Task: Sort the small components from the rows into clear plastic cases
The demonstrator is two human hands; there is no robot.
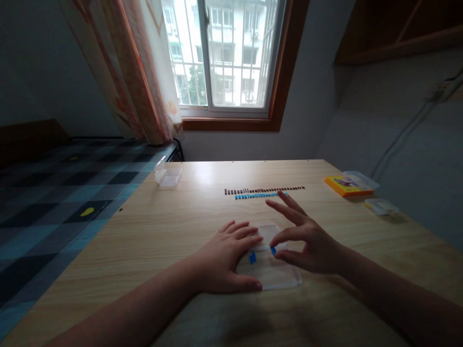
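A clear plastic box (278,275) lies with its lid (269,232) opened on the table in front of me. My left hand (226,258) rests over the box's left side, fingers spread, steadying or touching its edge. Between the thumb and index finger of my right hand (311,243) is a small blue tile (273,250), held just above the box; the other fingers point outward. Several more blue tiles (252,258) lie close together inside the box by my left hand. Farther off run a row of blue tiles (249,196) and a row of dark brown tiles (238,192).
An open clear box (170,177) stands at the table's far left. At the right are a yellow-orange case (343,185) and a small clear container (382,207). A bed (54,212) adjoins the table's left edge; a window (235,58) is beyond.
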